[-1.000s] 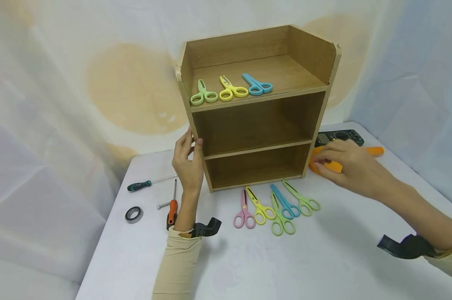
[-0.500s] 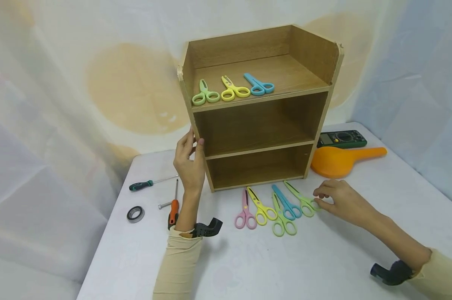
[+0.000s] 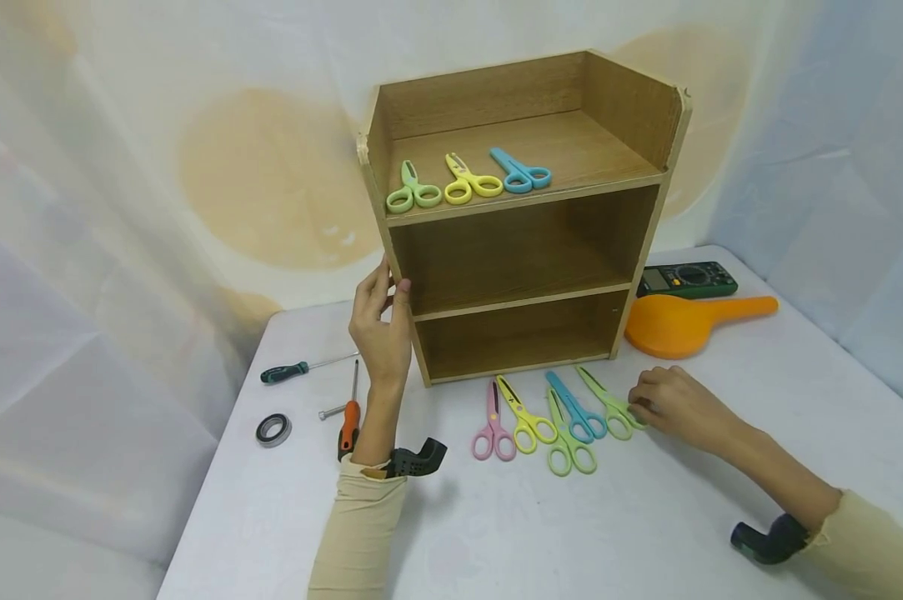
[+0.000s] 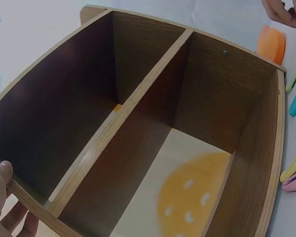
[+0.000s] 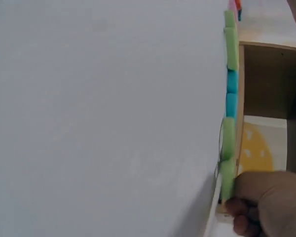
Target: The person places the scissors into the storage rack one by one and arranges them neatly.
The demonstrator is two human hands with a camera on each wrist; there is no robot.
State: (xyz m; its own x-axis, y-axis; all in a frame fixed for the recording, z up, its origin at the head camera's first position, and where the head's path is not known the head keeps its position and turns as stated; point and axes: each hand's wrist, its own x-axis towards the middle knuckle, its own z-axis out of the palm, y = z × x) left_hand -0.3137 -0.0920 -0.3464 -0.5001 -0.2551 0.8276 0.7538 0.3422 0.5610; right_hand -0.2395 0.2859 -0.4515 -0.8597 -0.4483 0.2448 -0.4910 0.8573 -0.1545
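Observation:
A wooden shelf unit (image 3: 526, 199) stands on the table. My left hand (image 3: 382, 337) grips its left side panel, thumb on the front edge and fingers behind, as the left wrist view also shows. Low over the table, my right hand (image 3: 679, 408) pinches a handle loop of the rightmost green scissors (image 3: 598, 389). Left of these, before the shelf, lie blue scissors (image 3: 567, 400), another green pair (image 3: 560, 423), yellow scissors (image 3: 517, 406) and pink scissors (image 3: 494, 414). Up on the top board are green scissors (image 3: 411, 178), yellow scissors (image 3: 460, 172) and blue scissors (image 3: 513, 167).
Right of the shelf lie an orange scoop-shaped thing (image 3: 669, 325) and a multimeter (image 3: 691, 280). On the left are a green-handled screwdriver (image 3: 284, 372), an orange-handled screwdriver (image 3: 349, 425), a bolt (image 3: 332, 412) and a bearing (image 3: 273, 429).
My right hand has come down from over the orange thing to the rightmost green scissors and taken hold of a handle; their blades have shifted slightly right. The left hand stays on the shelf.

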